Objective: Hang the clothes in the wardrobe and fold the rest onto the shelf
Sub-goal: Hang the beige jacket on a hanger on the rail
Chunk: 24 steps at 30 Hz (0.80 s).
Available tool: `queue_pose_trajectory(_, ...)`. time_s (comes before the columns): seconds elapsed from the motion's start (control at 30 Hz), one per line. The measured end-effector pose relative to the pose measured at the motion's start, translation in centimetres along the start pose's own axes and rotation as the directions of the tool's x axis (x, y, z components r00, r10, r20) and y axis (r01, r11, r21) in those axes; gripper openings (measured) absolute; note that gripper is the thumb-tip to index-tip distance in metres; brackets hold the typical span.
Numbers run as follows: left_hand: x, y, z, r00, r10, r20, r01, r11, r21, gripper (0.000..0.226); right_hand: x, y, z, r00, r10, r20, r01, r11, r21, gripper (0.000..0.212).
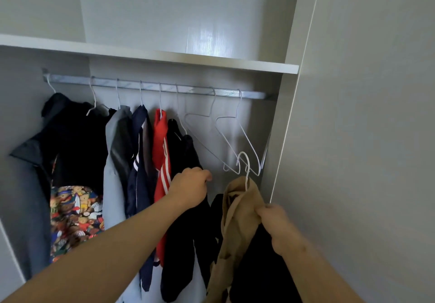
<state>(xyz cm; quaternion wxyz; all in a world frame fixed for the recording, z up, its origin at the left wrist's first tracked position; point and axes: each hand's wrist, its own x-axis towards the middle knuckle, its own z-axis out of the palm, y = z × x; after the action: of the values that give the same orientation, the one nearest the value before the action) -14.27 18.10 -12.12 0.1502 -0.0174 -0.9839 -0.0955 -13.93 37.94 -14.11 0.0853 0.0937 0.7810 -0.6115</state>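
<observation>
Head cam: my right hand (275, 222) has its fingers bunched tight round the tan jacket (237, 208) just under the collar, so the white hanger (247, 175) inside it stands hook-up, ready for the rail (164, 87). My left hand (190, 186) is curled round the edge of the black top (183, 243), I reckon to shove the hung stuff leftward and open a gap. The free room is the right stretch of rail, but two empty hangers (226, 137) dangle there and the wardrobe side panel (275, 137) is close, so the hook goes up between them. The shelf (164, 57) sits just above the rail, so there's not much headroom
</observation>
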Motion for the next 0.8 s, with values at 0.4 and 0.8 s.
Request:
queue_pose_trajectory(0.4, 9.9, -7.4, 0.0, 0.988, 0.038, 0.152, -0.105, 0.881, 0.461, 0.046, 6.3, -6.2, 6.0, 0.997, -0.028, 0.065, 0.024, 0.998, 0.064, 0.019)
queue_pose_trajectory(0.8, 17.9, -16.2, -3.5, 0.994, -0.045, -0.095, 0.046, 0.999, 0.002, 0.035, 12.0, -15.6, 13.4, 0.992, -0.105, -0.066, 0.108, 0.993, 0.047, 0.022)
